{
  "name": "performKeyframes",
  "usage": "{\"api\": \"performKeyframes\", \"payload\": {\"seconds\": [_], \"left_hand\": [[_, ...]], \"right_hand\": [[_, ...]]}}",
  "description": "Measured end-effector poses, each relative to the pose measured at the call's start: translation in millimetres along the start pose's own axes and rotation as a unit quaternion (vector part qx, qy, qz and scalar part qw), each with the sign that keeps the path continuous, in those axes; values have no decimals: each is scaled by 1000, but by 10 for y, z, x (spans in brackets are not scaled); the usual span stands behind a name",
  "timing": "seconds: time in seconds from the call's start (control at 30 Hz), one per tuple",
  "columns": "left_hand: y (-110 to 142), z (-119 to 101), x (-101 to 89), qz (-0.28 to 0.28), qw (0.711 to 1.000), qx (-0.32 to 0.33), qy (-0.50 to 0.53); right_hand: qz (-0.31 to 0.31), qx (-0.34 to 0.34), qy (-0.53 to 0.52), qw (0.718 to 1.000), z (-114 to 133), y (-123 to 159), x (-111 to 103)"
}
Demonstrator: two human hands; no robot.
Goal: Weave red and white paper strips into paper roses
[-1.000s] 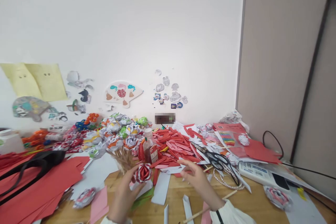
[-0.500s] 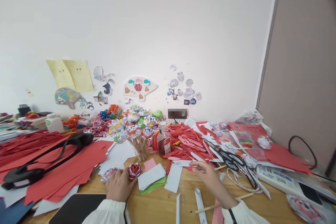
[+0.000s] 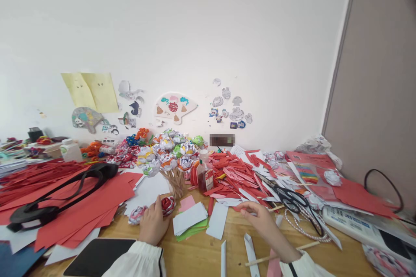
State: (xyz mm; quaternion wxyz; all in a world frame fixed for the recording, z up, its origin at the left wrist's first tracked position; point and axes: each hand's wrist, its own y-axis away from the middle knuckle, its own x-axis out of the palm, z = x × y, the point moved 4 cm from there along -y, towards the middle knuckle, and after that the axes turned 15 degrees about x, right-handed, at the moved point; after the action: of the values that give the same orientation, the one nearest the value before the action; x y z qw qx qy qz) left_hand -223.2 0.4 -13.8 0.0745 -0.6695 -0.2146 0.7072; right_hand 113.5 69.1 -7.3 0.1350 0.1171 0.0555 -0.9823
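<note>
My left hand (image 3: 153, 225) is low over the wooden table, its fingers and thumb around the near side of a red-and-white folded paper flower (image 3: 168, 206). A pink-and-white paper flower (image 3: 137, 214) lies against its other side, partly covered by the fingers. My right hand (image 3: 256, 217) hovers at the near edge of the red paper strip pile (image 3: 234, 177), fingers loosely curved and thumb a little apart. A bit of red paper shows by its fingertips; whether they touch it is unclear. White cards (image 3: 190, 218) on green paper (image 3: 192, 232) lie between my hands.
Behind stand a glue bottle (image 3: 205, 178), a bundle of brown sticks (image 3: 175, 181) and heaped paper flowers (image 3: 169, 149). To the right lie black-handled scissors (image 3: 294, 199), a pearl string (image 3: 297, 227) and a white device (image 3: 354, 229). Folded white strips (image 3: 250, 253) and a black tablet-like slab (image 3: 97, 257) are nearest.
My left hand has shifted slightly forward with the red-and-white flower. My right fingertips have drawn a little closer together. The whole view has slid slightly sideways.
</note>
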Motion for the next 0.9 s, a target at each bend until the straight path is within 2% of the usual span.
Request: {"api": "performKeyframes", "payload": {"seconds": [0.17, 0.2, 0.27, 0.3, 0.4, 0.5, 0.7, 0.8, 0.9], "left_hand": [[103, -134, -131, -50, 999, -4, 13], [125, -237, -166, -63, 997, 32, 29], [164, -518, -193, -30, 989, 138, 50], [177, -650, -207, -16, 985, 160, 56], [143, -1015, -268, 1, 980, 187, 66], [-3, -1334, -311, 12, 977, 198, 84], [-344, -1939, -224, 21, 950, 245, 191], [-434, -2070, -143, 11, 938, 237, 252], [-459, -2056, -77, 3, 915, 240, 325]], "right_hand": [[0, -4, 0, 1000, -26, -2, 26], [2, -4, 3, 1000, -29, -2, 33], [5, -2, 11, 1000, -35, 0, 46], [6, 1, 15, 1000, -38, 2, 50], [12, 19, 22, 1000, -44, 13, 57], [24, 29, 27, 999, -37, 27, 63], [39, 13, 44, 998, 3, 81, 144], [38, -29, 58, 997, 44, 95, 164], [-21, -51, 65, 996, 72, 49, 16]]}}
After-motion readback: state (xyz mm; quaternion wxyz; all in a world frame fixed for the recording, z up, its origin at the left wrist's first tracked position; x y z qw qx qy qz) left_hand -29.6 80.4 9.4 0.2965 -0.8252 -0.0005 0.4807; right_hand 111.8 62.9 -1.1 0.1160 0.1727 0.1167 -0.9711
